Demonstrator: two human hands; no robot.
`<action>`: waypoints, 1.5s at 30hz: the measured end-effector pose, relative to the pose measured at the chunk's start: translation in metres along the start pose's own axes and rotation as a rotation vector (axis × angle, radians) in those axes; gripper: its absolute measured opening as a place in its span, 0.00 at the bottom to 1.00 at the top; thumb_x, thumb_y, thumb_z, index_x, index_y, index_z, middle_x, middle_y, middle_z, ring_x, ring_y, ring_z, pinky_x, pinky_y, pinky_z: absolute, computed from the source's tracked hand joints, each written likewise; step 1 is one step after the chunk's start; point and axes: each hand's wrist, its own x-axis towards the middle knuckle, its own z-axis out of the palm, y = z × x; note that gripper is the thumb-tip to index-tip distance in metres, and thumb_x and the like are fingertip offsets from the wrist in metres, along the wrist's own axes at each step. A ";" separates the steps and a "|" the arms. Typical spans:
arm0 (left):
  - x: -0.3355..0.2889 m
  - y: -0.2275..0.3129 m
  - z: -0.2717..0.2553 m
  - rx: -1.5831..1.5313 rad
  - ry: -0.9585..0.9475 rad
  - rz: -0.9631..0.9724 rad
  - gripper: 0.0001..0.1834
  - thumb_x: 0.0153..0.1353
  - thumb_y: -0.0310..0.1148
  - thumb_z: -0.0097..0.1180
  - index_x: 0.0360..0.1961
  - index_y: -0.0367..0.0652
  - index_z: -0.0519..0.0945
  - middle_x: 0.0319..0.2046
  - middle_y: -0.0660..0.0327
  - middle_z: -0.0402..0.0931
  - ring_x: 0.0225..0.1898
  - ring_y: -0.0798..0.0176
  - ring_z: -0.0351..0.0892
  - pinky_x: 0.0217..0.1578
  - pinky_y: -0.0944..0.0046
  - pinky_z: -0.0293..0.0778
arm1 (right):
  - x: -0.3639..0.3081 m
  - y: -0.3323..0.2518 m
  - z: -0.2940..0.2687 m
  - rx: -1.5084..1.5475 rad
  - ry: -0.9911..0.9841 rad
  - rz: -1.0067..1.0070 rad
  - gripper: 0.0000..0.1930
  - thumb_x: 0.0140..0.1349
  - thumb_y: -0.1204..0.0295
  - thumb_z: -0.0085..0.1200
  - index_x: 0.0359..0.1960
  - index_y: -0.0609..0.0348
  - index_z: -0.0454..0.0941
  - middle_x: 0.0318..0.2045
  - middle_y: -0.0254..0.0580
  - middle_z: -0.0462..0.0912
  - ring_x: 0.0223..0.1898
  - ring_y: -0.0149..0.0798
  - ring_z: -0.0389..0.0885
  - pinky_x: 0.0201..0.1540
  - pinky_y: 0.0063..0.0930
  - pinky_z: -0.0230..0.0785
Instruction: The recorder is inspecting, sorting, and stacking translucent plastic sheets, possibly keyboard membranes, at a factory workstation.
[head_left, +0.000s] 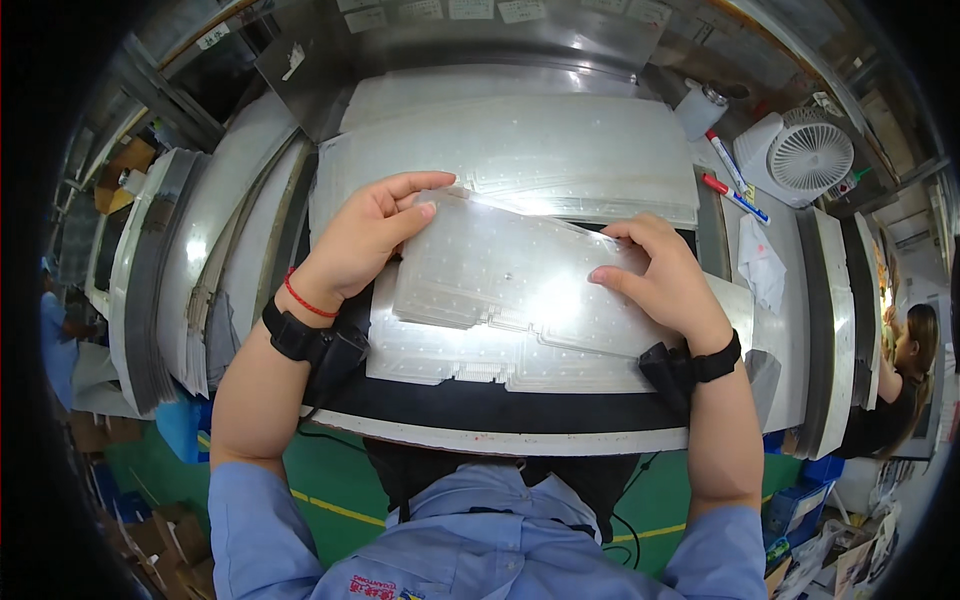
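We're pinching metal sheets (500,262), left grip (372,228) at ten o'clock, right grip (668,275) at two, likely steadying both ends!

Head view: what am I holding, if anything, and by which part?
Thin silvery sheets, layered: left hand at their upper-left corner, right hand at the upper edge near the right end.

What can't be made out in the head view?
Head view:
- Exact count of held sheets: overlapping edges too fine.
- Marks under the bright patch on the held sheets: washed out by glare.
- Some fingertips of the left hand and right hand: hidden by the hands or held sheets.
- Much of the lower sheets: covered by held sheets.
- Far-left co-worker: cut by dark lens rim.
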 end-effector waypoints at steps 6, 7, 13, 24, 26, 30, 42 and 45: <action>-0.001 0.002 0.006 -0.095 0.065 0.002 0.21 0.75 0.31 0.51 0.65 0.34 0.72 0.48 0.60 0.83 0.47 0.71 0.81 0.53 0.69 0.76 | 0.000 -0.005 -0.001 0.048 0.037 0.044 0.24 0.51 0.65 0.72 0.49 0.63 0.81 0.39 0.47 0.79 0.43 0.48 0.78 0.49 0.35 0.71; -0.002 0.003 0.006 -0.093 0.089 0.002 0.21 0.75 0.31 0.51 0.65 0.33 0.72 0.47 0.60 0.84 0.46 0.71 0.82 0.52 0.69 0.76 | 0.000 -0.007 -0.002 0.041 0.047 0.042 0.24 0.51 0.65 0.72 0.48 0.64 0.81 0.39 0.47 0.79 0.43 0.48 0.78 0.49 0.35 0.71; 0.000 -0.003 0.007 -0.176 0.098 0.017 0.21 0.75 0.32 0.52 0.65 0.35 0.71 0.50 0.58 0.83 0.50 0.68 0.82 0.55 0.68 0.76 | 0.000 -0.006 -0.003 0.045 0.068 0.018 0.21 0.51 0.66 0.72 0.43 0.66 0.84 0.36 0.48 0.79 0.41 0.48 0.79 0.48 0.35 0.72; 0.001 -0.005 0.007 -0.155 0.101 -0.009 0.19 0.74 0.31 0.55 0.62 0.34 0.74 0.49 0.57 0.84 0.47 0.68 0.84 0.53 0.67 0.79 | 0.001 -0.003 -0.002 0.042 0.095 0.069 0.21 0.52 0.65 0.72 0.42 0.67 0.82 0.37 0.52 0.82 0.40 0.49 0.81 0.47 0.36 0.73; 0.001 -0.005 0.008 -0.174 0.112 0.003 0.18 0.73 0.31 0.56 0.60 0.34 0.75 0.47 0.58 0.84 0.46 0.69 0.84 0.51 0.68 0.80 | 0.000 0.001 -0.001 0.044 0.101 0.054 0.21 0.52 0.65 0.72 0.43 0.67 0.82 0.37 0.52 0.82 0.41 0.50 0.81 0.47 0.36 0.73; 0.002 -0.009 0.002 -0.165 0.108 0.011 0.11 0.73 0.33 0.57 0.50 0.36 0.78 0.41 0.61 0.84 0.40 0.73 0.83 0.44 0.70 0.79 | 0.001 0.000 0.000 0.048 0.109 0.027 0.20 0.53 0.66 0.71 0.41 0.67 0.81 0.37 0.53 0.82 0.40 0.50 0.82 0.46 0.36 0.73; -0.001 -0.001 0.007 -0.262 0.063 0.044 0.17 0.74 0.32 0.54 0.59 0.35 0.74 0.47 0.59 0.83 0.45 0.70 0.83 0.49 0.68 0.79 | 0.000 -0.001 0.000 0.097 0.139 0.098 0.19 0.54 0.66 0.71 0.42 0.66 0.80 0.36 0.51 0.83 0.40 0.49 0.82 0.46 0.35 0.73; 0.000 0.000 0.003 -0.276 -0.014 0.012 0.23 0.74 0.31 0.54 0.66 0.35 0.70 0.53 0.57 0.82 0.51 0.67 0.83 0.55 0.66 0.77 | -0.001 0.001 -0.001 0.067 0.165 0.085 0.20 0.54 0.66 0.71 0.44 0.66 0.81 0.38 0.51 0.83 0.42 0.50 0.81 0.48 0.36 0.73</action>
